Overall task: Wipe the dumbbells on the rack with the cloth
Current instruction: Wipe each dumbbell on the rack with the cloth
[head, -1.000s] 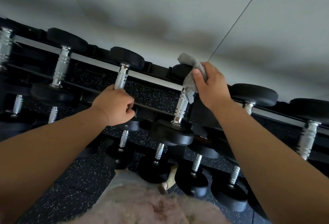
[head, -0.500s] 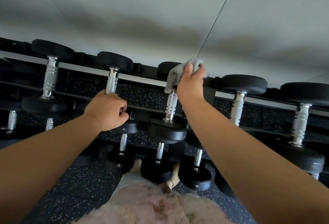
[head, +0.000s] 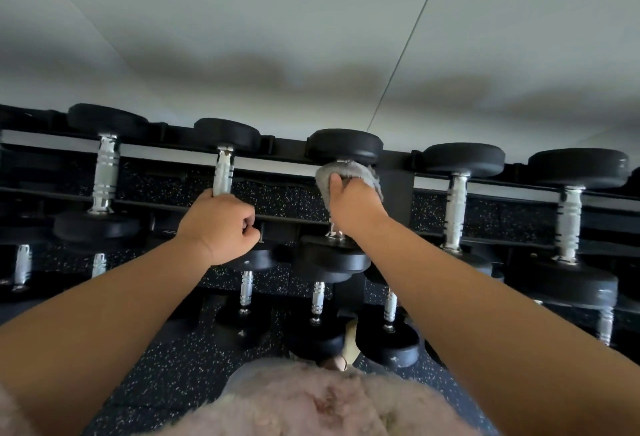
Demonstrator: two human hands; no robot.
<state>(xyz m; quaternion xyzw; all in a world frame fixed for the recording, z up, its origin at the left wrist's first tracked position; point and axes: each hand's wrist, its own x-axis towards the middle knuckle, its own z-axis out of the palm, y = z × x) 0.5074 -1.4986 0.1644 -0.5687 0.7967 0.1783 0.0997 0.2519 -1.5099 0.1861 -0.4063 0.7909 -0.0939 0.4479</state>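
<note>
While the right hand (head: 353, 201) wraps the grey fleecy cloth (head: 349, 174) round a chrome dumbbell handle on the black rack (head: 398, 161), the left hand (head: 216, 226) grips the neighbouring handle (head: 222, 174); hard rubbing may roll either dumbbell.

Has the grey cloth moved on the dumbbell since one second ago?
Yes. The grey cloth, gripped by the right hand, went from the dumbbell's far black head down onto its handle, toward the person.
</note>
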